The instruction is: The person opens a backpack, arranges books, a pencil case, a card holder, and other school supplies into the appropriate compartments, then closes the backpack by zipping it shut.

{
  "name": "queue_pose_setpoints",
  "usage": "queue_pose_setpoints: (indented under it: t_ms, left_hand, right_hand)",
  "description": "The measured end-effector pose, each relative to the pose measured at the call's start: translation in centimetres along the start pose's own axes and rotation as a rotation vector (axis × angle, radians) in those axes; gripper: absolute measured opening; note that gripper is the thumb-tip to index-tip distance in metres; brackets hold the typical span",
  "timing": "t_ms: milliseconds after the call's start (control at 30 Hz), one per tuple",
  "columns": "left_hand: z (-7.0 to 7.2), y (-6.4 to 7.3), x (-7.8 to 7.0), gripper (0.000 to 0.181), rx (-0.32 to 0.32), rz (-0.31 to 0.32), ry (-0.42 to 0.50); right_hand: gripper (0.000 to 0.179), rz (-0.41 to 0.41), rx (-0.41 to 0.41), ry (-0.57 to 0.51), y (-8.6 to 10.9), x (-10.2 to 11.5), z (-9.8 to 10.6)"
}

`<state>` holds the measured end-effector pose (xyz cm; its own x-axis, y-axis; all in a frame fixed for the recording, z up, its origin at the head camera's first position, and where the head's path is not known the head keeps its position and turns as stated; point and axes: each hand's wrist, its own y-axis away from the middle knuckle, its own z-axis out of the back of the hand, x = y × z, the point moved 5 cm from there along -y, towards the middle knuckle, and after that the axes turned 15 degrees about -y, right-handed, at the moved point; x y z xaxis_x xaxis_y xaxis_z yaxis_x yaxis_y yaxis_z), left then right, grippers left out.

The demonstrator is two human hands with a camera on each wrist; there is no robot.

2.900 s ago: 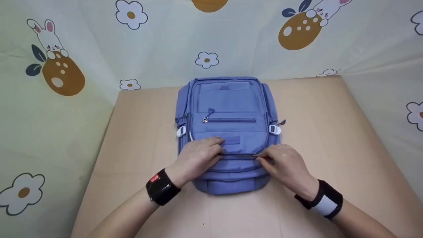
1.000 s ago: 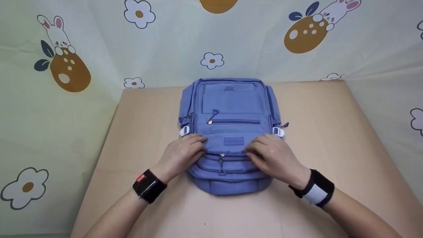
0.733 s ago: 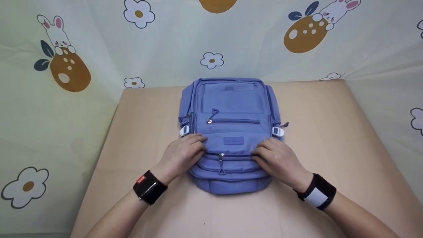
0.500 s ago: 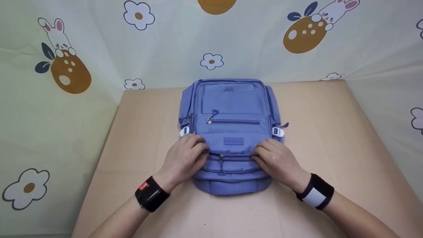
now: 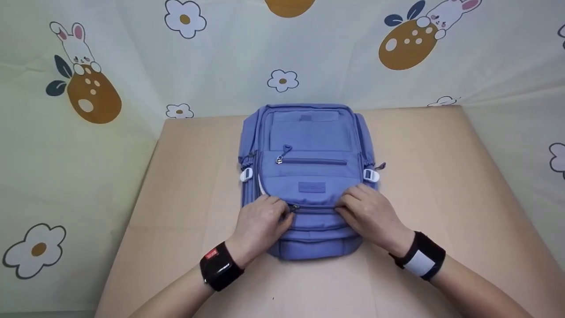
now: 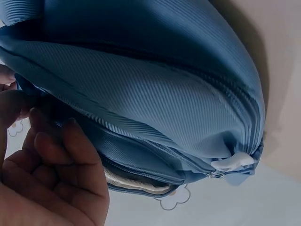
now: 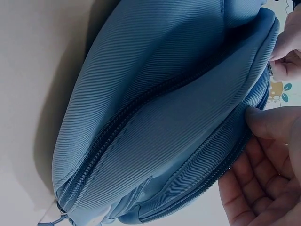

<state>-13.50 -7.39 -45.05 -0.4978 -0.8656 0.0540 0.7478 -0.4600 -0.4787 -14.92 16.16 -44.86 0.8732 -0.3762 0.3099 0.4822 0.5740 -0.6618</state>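
Observation:
A blue backpack (image 5: 311, 137) lies on its back, its front pocket's zipper (image 5: 315, 208) running across the lower part. My left hand (image 5: 260, 225) pinches the zipper pull beside the metal slider (image 5: 295, 207); the pull's tab is hidden in the fingers. Left of that hand the pocket's seam gapes, showing pale lining (image 6: 134, 181) in the left wrist view. At the zipper's right end my right hand (image 5: 375, 216) pinches the fabric edge, thumb below and fingers above. The right wrist view shows the right thumb (image 7: 270, 122) pressed on the ribbed cloth.
The backpack lies on a tan tabletop (image 5: 194, 176). Another short zipper (image 5: 313, 162) crosses its upper front, and white strap buckles (image 5: 371, 176) sit at both sides. A patterned curtain (image 5: 229, 53) hangs behind and beside the table.
The left hand has left the pocket's left edge, moved right and taken the zipper pull, which hung loose before. The right hand let go of the pull earlier and now holds the right edge.

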Motion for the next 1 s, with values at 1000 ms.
queue_pose_setpoints:
  t_ms: [1000]
  left_hand:
    - [0.9, 1.4, 6.8, 0.007, 0.042, 0.138, 0.075]
  right_hand:
    - [0.006, -0.037, 0.029, 0.004, 0.2, -0.1, 0.0]
